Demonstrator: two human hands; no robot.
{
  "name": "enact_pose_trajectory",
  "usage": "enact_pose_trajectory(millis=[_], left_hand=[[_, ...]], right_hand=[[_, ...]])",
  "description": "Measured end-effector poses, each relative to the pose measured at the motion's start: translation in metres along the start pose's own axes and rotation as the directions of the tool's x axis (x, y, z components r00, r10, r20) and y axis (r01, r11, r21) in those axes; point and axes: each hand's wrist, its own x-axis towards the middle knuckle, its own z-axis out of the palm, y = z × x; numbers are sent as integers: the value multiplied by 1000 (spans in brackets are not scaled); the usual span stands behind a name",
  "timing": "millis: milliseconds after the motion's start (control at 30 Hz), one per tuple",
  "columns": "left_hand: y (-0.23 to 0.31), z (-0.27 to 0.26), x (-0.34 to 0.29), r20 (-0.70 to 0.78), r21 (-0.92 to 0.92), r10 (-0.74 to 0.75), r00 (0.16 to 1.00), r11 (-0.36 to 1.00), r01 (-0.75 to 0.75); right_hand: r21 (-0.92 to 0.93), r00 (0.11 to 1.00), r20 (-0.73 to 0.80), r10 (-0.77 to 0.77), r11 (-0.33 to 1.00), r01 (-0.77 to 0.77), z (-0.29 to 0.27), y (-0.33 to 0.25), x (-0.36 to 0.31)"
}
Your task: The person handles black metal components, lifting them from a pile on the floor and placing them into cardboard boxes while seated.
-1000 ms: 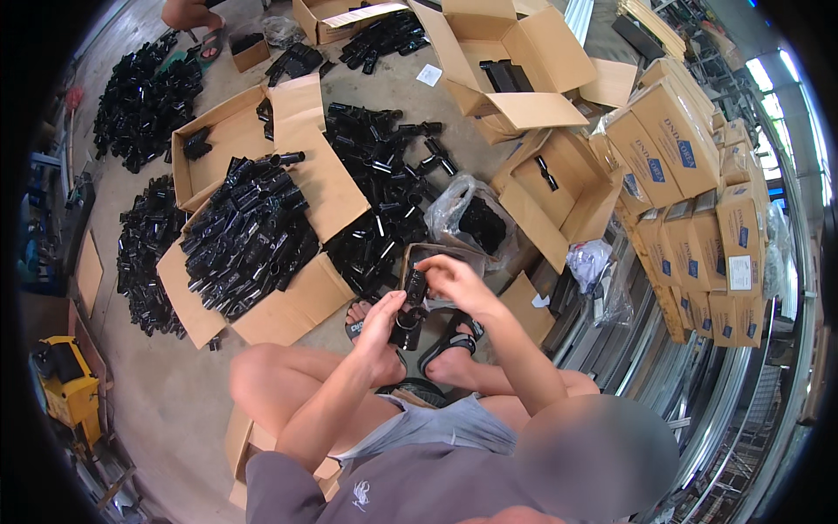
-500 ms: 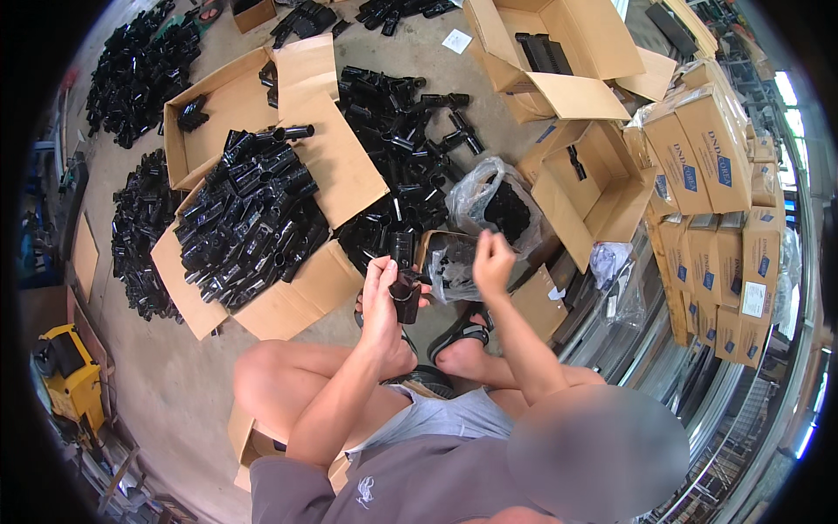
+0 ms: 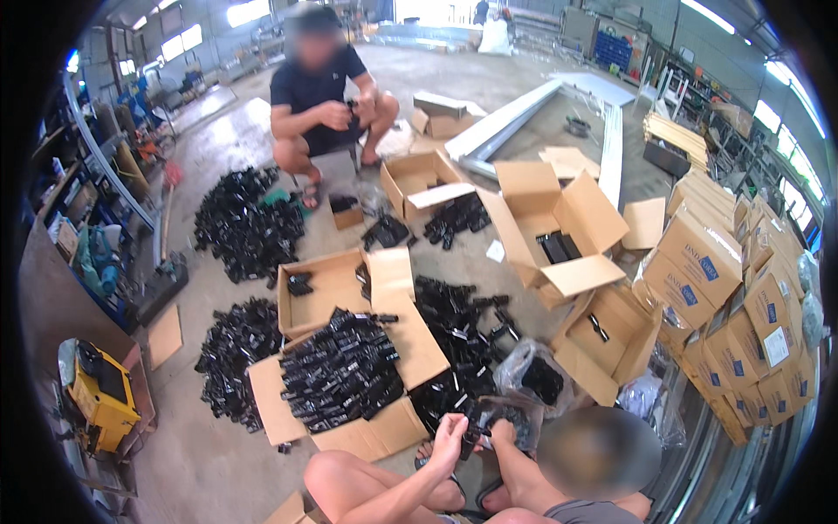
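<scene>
My left hand (image 3: 449,435) is closed around a black tubular fitting (image 3: 471,440), held upright over the floor in front of my feet. Close beside it on the right, my right hand (image 3: 503,431) has curled fingers at the edge of a plastic-lined box (image 3: 527,417). What those fingers hold is too small to make out. Behind the hands, more black fittings (image 3: 449,325) lie heaped on the floor. A clear plastic bag (image 3: 517,365) with black pieces in it stands next to the lined box.
To the left, an open carton (image 3: 340,371) is stacked high with black fittings, with further heaps (image 3: 249,223) beyond. Another person (image 3: 319,96) squats across the floor, hands on a small dark thing. Open cartons (image 3: 559,214) and stacked sealed boxes (image 3: 694,266) stand at right.
My view has tilted up, bringing the squatting person and the far workshop into sight. My right hand, raised and apart before, is now down beside the fitting, which stays in my left hand.
</scene>
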Motion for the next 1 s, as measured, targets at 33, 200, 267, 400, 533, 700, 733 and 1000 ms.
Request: enact_pose_trajectory(millis=[33, 200, 267, 400, 533, 700, 733, 1000], left_hand=[[1, -1, 0, 22, -14, -13, 1000, 1000, 13], [-4, -14, 4, 28, -13, 33, 999, 999, -33], [-7, -17, 1, 15, -19, 71, 997, 997, -71], [-5, -12, 3, -6, 31, 183, 983, 983, -182], [-3, -4, -11, -37, 237, 334, 942, 919, -316], [-22, -4, -11, 66, 274, 459, 886, 846, -458], [-18, -3, -19, 80, 405, 503, 861, 773, -489], [-14, 0, -39, 109, 606, 468, 877, 668, -432]], right_hand=[[20, 999, 5, 37, 999, -37, 3, 2, 4], [10, 1000, -18, 5, 1000, -5, -4, -2, -5], [44, 997, -20, -69, 997, 70, -11, 0, -12], [329, 933, -216, -289, 878, 348, -43, 13, -35], [811, 929, -115, -351, 507, 292, -95, -2, -100], [929, 894, -103, -436, 279, 243, -136, -28, -147], [922, 899, -64, -434, 318, 219, -142, -33, -155], [931, 947, 114, -300, 365, 3, -134, -23, -170]])
